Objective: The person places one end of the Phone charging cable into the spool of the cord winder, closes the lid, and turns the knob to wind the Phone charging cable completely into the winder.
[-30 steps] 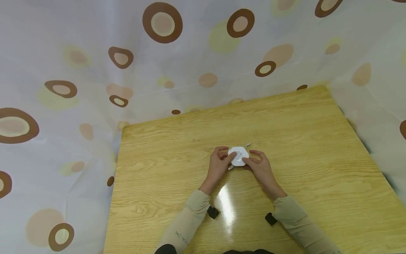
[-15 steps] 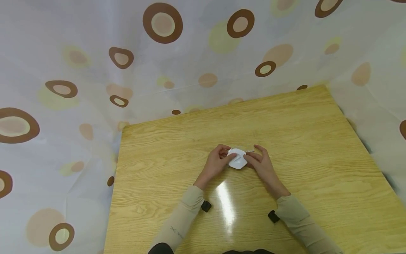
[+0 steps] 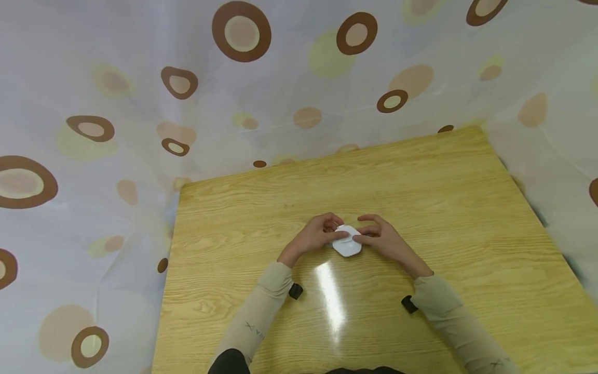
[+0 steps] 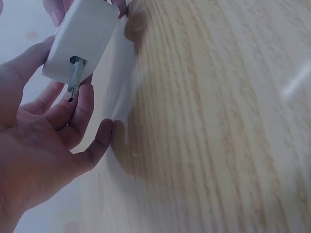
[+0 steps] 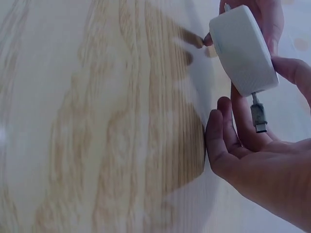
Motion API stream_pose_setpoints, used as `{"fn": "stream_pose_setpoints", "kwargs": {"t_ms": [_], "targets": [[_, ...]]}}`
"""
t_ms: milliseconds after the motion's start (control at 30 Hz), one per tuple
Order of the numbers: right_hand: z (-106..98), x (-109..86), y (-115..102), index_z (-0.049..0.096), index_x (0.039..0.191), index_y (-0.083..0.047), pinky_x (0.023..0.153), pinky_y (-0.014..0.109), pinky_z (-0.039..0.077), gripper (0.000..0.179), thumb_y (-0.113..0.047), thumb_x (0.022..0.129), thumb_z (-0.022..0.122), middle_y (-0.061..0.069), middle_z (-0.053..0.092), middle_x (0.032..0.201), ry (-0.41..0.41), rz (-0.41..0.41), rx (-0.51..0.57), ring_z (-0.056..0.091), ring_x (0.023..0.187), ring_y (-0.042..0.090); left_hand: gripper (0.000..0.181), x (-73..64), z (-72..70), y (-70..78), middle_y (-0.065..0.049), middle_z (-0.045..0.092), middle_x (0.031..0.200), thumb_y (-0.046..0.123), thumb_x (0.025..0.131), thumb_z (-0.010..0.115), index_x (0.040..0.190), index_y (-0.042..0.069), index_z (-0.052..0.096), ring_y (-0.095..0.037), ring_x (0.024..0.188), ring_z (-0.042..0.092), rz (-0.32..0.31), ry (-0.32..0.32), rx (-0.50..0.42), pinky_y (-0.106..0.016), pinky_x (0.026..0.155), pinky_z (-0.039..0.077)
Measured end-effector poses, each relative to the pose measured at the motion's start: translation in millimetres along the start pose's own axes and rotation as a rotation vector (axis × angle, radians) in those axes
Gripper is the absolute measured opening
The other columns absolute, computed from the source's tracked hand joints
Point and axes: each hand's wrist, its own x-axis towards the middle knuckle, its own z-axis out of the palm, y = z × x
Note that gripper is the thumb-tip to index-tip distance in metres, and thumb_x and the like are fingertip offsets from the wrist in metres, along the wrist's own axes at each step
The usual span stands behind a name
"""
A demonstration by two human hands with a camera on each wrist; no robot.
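Both hands hold a white, six-sided retractable charging cable reel (image 3: 347, 246) over the middle of the table. My left hand (image 3: 314, 235) grips its left side, thumb across the top face and fingers beneath. On the opposite side, my right hand (image 3: 385, 240) pinches it, with its other fingers spread loosely. A metal plug (image 4: 76, 78) sticks out of a round hole in the case in the left wrist view. From the other end a USB-C plug (image 5: 259, 116) hangs on a short length of cord in the right wrist view. The reel stands tilted, clear of the tabletop in the wrist views.
The wood-grain table (image 3: 243, 218) spreads out around the hands. Behind it and along its sides hangs a pale curtain (image 3: 280, 62) with brown and yellow ovals. A bright light reflection lies on the tabletop before the hands.
The reel has come slightly nearer the body and turned, so its plugs no longer show plainly in the head view. Both forearms have swung outward.
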Motion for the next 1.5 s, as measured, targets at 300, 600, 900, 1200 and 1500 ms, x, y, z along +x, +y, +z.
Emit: {"fn": "stream_pose_setpoints", "kwargs": {"t_ms": [300, 600, 900, 1200, 1500], "targets": [[-1.3, 1.1, -3.7, 0.043, 0.149, 0.002, 0.094, 0.024, 0.047, 0.065, -0.031, 0.102, 0.072, 0.026, 0.071, 0.135, -0.046, 0.031, -0.003, 0.071, 0.111, 0.016, 0.045, 3.7, 1.9, -1.9, -0.009, 0.073, 0.120, 0.035, 0.100, 0.075, 0.136, 0.012, 0.062, -0.015, 0.105, 0.068, -0.004, 0.026, -0.016, -0.029, 0.090, 0.055], [-5.2, 3.0, -6.9, 0.042, 0.143, 0.000, 0.093, 0.029, 0.045, 0.069, -0.042, 0.099, 0.074, 0.031, 0.060, 0.148, 0.079, 0.155, 0.058, 0.062, 0.127, 0.035, 0.047, 6.1, 5.1, -4.1, -0.013, 0.079, 0.114, 0.034, 0.101, 0.074, 0.140, 0.011, 0.061, -0.008, 0.094, 0.068, -0.026, 0.119, -0.106, -0.023, 0.081, 0.050], [-2.0, 8.9, -6.6, 0.056, 0.148, -0.006, 0.100, 0.032, 0.046, 0.062, -0.044, 0.102, 0.071, 0.022, 0.070, 0.138, 0.047, 0.062, -0.026, 0.064, 0.132, 0.034, 0.041, 2.5, 2.4, -8.6, -0.010, 0.078, 0.113, 0.036, 0.101, 0.073, 0.135, 0.013, 0.068, -0.008, 0.093, 0.066, -0.026, 0.143, -0.052, -0.024, 0.078, 0.048], [4.9, 14.4, 0.3, 0.071, 0.128, -0.005, 0.093, 0.030, 0.055, 0.047, -0.043, 0.100, 0.073, 0.016, 0.076, 0.126, 0.094, 0.002, -0.188, 0.074, 0.113, 0.026, 0.042, 0.9, 1.6, -10.9, -0.009, 0.078, 0.111, 0.035, 0.101, 0.072, 0.133, 0.009, 0.070, -0.009, 0.094, 0.066, -0.036, 0.122, 0.045, -0.021, 0.077, 0.049], [8.1, 13.3, -13.1, 0.073, 0.122, -0.001, 0.084, 0.038, 0.057, 0.040, -0.035, 0.102, 0.071, 0.018, 0.077, 0.116, 0.078, -0.046, -0.330, 0.073, 0.096, 0.023, 0.040, -2.1, 2.6, -7.0, -0.008, 0.080, 0.120, 0.036, 0.103, 0.070, 0.133, 0.010, 0.074, -0.019, 0.110, 0.072, -0.068, 0.141, 0.120, -0.029, 0.090, 0.056]]}}
